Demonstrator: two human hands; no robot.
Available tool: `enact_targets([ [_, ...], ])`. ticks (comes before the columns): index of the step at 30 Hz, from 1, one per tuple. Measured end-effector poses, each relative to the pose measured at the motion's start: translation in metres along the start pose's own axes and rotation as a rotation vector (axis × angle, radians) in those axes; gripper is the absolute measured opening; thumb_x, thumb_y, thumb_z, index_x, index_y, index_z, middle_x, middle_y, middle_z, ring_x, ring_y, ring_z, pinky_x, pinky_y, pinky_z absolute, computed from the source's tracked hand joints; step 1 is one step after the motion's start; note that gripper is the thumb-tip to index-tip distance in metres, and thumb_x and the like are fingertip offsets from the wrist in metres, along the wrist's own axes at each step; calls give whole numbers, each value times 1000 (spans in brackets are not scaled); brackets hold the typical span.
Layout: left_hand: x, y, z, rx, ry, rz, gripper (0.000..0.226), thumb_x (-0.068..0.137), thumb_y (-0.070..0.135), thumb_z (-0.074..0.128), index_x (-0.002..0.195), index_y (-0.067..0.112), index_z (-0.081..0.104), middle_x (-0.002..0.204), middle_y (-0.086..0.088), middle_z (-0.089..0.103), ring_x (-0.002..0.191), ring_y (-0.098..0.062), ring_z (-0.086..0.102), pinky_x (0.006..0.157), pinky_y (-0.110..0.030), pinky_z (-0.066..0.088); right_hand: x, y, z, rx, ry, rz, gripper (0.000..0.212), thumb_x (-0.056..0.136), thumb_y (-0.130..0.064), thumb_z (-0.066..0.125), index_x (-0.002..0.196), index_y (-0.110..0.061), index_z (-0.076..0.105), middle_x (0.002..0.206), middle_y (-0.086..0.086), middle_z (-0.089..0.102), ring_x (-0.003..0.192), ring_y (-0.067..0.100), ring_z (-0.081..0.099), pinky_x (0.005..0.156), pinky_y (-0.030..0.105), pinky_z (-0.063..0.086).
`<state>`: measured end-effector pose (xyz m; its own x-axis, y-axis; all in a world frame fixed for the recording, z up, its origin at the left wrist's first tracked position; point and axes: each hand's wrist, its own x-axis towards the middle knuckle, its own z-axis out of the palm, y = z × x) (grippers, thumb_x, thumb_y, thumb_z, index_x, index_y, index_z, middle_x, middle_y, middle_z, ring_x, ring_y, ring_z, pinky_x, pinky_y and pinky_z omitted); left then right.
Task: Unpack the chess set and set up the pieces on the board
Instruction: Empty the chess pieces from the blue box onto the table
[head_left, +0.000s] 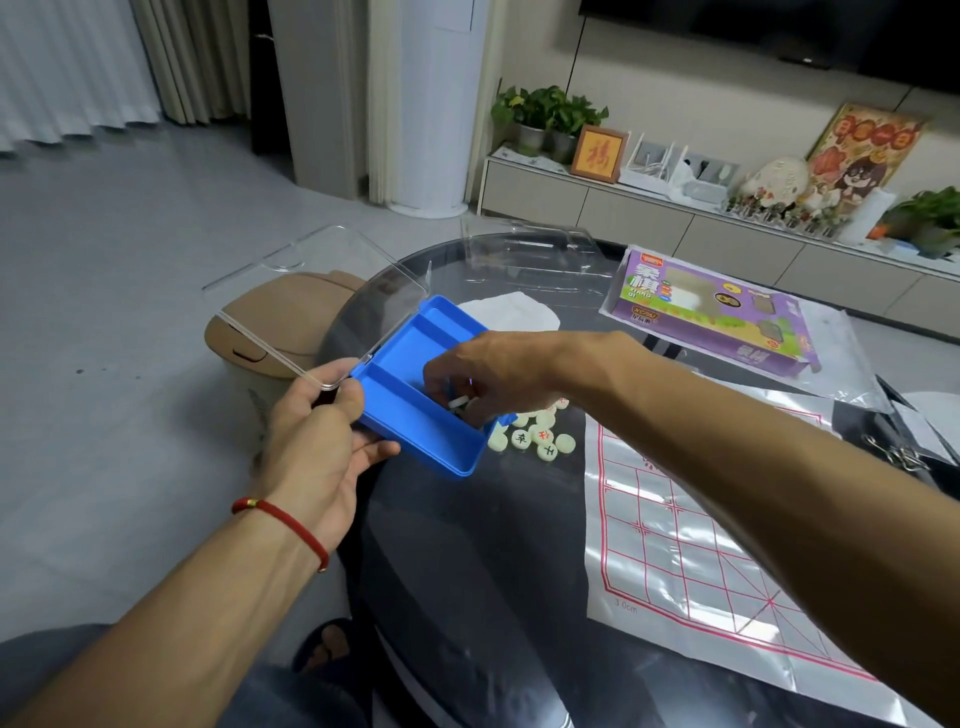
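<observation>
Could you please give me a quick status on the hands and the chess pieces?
Left hand holds blue case; right hand pinches a piece inside. Some pieces lie on table, none on board.

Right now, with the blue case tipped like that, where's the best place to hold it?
Probably the near-left corner by the hinge of the blue case, from the left, where the left hand already grips it: the clear lid stands open there, and the low end spills pieces.

Both forearms are bare, with no sleeves in view. A thin red cord bracelet (283, 521) with a small gold bead circles the left wrist. Grey-blue trousers (291, 696) cover the lap, and a dark open-toed sandal (324, 644) shows below
</observation>
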<state>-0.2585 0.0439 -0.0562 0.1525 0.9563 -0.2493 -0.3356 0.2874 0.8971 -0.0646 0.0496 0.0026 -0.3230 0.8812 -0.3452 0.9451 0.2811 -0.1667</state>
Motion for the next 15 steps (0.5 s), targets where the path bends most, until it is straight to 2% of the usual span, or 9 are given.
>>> enact_targets([
  [4,0,2,-1,-30,0,-34,22,105,11,48,123,15,59,106,-11,71,79,-25,71,52,-30,53,-1,0,0,10,75,-10,22,87,-14,72,100,-29,63,87,-14,62,77,8,57,70,28,50],
  [8,2,0,-2,-43,14,-45,22,105,11,47,124,14,58,109,-12,70,78,-24,71,51,-30,53,-4,-1,-2,13,131,-25,19,84,-14,75,98,-24,67,88,-16,63,78,4,54,68,21,44],
  [11,3,1,-2,-48,24,-51,24,105,13,47,126,14,57,109,-11,71,79,-23,72,53,-30,54,-8,-2,-1,48,200,-18,17,80,-13,74,89,-25,68,85,-13,67,75,4,57,69,24,48],
  [15,1,4,-1,-54,21,-43,24,105,14,47,128,14,56,110,-10,70,81,-23,72,56,-30,55,-16,6,-5,149,330,29,14,78,-23,83,84,-27,71,78,-13,69,70,4,64,66,23,53],
])
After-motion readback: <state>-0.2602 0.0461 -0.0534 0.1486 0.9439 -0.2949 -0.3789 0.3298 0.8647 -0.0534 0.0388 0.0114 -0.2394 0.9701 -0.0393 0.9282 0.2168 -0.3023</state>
